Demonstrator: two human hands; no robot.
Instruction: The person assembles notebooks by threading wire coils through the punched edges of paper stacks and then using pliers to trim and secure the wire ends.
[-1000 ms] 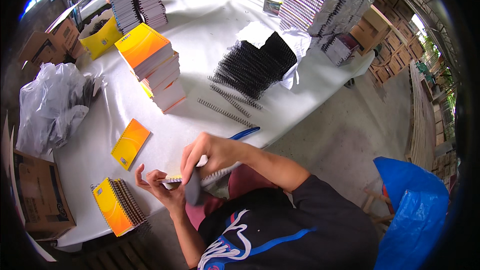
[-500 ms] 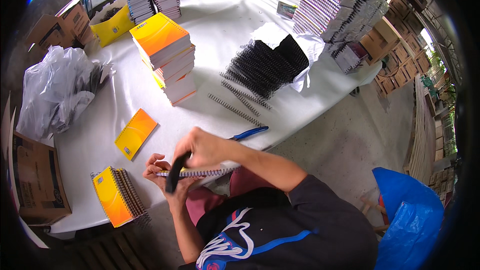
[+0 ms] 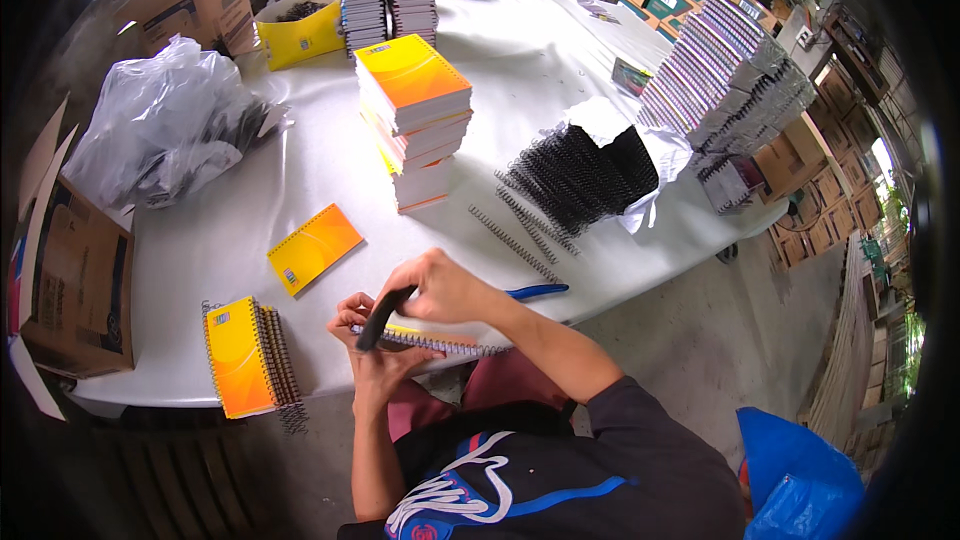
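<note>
At the table's near edge, my left hand (image 3: 370,358) is wrapped round one end of a notebook (image 3: 410,330), held edge-up. A dark spiral coil (image 3: 455,346) runs along its edge and sticks out to the right. Above it, my right hand (image 3: 436,290) is closed on a black curved strip-like thing (image 3: 380,322), whose lower end lies over the coil by my left fingers. Blur hides its kind. Just right of my right hand lies a blue-handled tool (image 3: 538,291). A loose orange-yellow cover (image 3: 315,248) lies to the left.
Several coil-bound notebooks (image 3: 236,355) lie at the near left edge. A tall notebook stack (image 3: 425,130) stands mid-table. Loose coils (image 3: 512,240) and a black coil pile (image 3: 585,175) lie to its right. Plastic bag (image 3: 165,125) and cardboard box (image 3: 80,285) are at left.
The whole view has shifted, so the table things sit further right in the picture. Both hands stay at the notebook; the black strip-like thing has tilted over more.
</note>
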